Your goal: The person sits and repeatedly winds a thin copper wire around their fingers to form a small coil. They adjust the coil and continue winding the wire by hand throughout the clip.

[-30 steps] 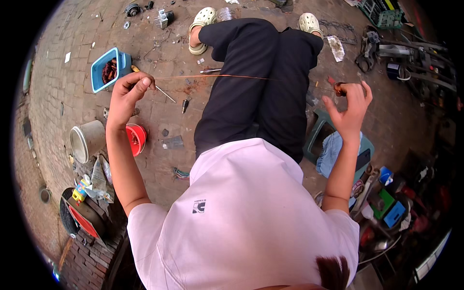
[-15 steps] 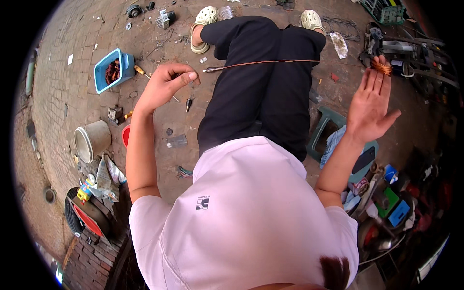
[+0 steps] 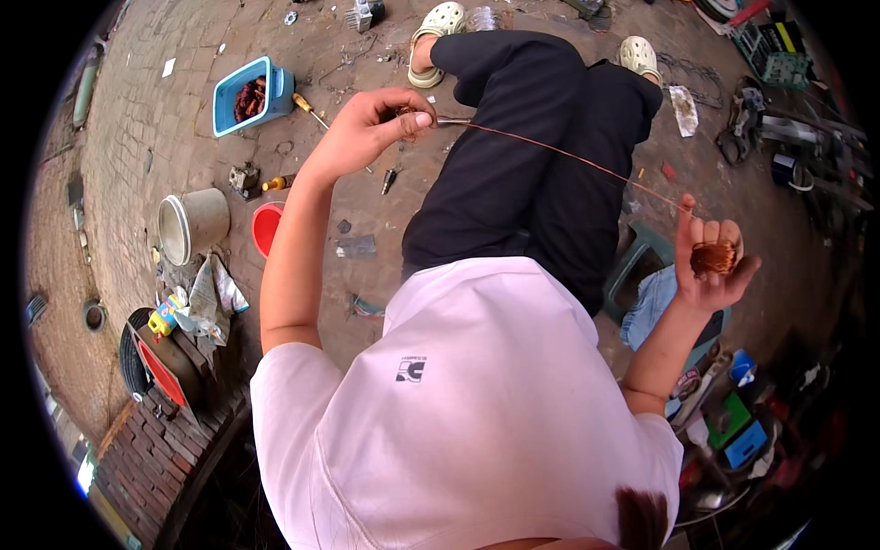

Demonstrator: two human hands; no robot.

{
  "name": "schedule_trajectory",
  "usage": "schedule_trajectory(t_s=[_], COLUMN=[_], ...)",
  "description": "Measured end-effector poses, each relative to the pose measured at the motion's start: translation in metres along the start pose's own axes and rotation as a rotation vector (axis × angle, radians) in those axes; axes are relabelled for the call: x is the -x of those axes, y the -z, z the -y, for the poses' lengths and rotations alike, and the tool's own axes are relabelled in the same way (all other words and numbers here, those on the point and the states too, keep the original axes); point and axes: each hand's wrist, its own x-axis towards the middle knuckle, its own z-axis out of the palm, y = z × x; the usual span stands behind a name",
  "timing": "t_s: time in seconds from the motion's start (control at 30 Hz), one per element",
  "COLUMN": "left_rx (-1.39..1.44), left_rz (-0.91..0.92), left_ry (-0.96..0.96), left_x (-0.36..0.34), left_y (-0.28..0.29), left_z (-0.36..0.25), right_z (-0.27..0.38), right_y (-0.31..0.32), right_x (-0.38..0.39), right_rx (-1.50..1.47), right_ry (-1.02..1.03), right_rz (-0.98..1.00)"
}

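Note:
In the upper middle, my left hand is closed in a pinch, thumb against the bent fingers, at one end of a slim shiny metal piece. Part of that piece is hidden by the fingers. A thin copper wire runs taut from it across my dark trousers to my right hand. There a coil of copper wire lies against the curled fingers. The index finger points up, with the wire passing by its tip.
A blue basket with reddish-brown contents stands left, beside a yellow-handled screwdriver. Further down are a grey bucket and a red bowl. A green stool with blue cloth is at right, near piled tools and metal parts.
My right hand has drawn in towards me, its straight fingers now curled at the coil. My left hand has moved up to the metal piece, which was apart from it. The view has shifted.

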Motion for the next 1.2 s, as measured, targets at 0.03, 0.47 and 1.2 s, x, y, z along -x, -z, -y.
schedule_trajectory(t_s=[0.03, 0.47, 1.2], left_rx=[-0.031, 0.170, 0.064], left_rz=[0.050, -0.094, 0.168], left_ry=[0.044, -0.083, -0.136], left_x=[-0.002, -0.004, -0.018], left_y=[-0.008, -0.029, -0.072], left_z=[-0.003, -0.024, -0.082], right_z=[-0.001, -0.024, -0.057], right_y=[-0.022, -0.022, -0.048], right_x=[-0.015, -0.028, -0.030], right_rx=[-0.023, 1.569, 1.550], right_ry=[0.073, -0.005, 0.015], right_rz=[-0.165, 0.002, 0.095])
